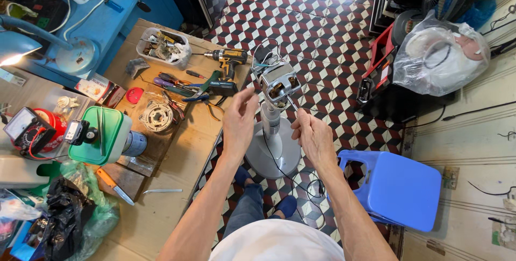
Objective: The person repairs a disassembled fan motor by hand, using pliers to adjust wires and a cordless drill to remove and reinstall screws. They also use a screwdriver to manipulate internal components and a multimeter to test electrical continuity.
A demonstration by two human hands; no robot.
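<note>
Both hands (277, 124) at fan motor (279, 85) on stand (272, 148)

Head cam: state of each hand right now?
Left hand: fingers curled, pinching at the fan motor on its stand.
Right hand: closed on a thin tool aimed at the motor.

Cube-pattern tiled floor (322, 19), blue plastic stool (400, 188), wooden worktable (188, 148), lit desk lamp (16, 46).

A home repair workshop: a cordless drill (228, 62), pliers (200, 99) and a multimeter (24, 127) crowd the workbench (177, 153).
</note>
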